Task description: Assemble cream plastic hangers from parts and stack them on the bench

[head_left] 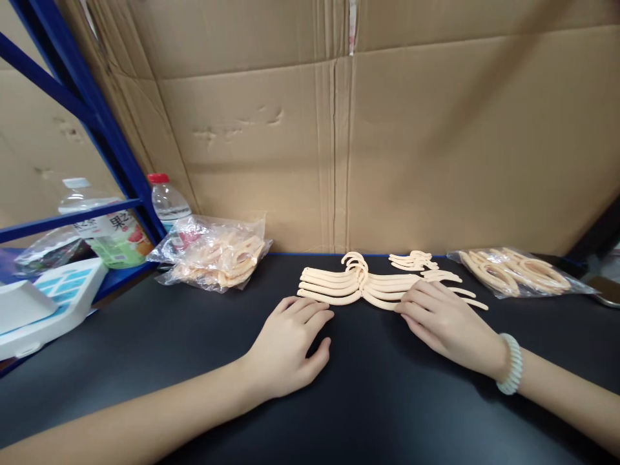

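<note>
- Here, a clear bag at left held cream hangers; a second bag at right held more.
- A row of loose hangers lay on the black table, a smaller pile behind it.
- The left hand rested flat and released, just short of the row.
- The right hand lay flat, fingertips touching the row's right ends, grasping nothing.
- Two bottles stood by the blue shelf frame.

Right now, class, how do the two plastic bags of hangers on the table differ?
The left bag is crumpled, bulging and piled high; the right bag lies flatter. The left bag sits beside a red-capped bottle; the right bag lies near the table's right edge. Both are clear and hold cream hangers.
</note>
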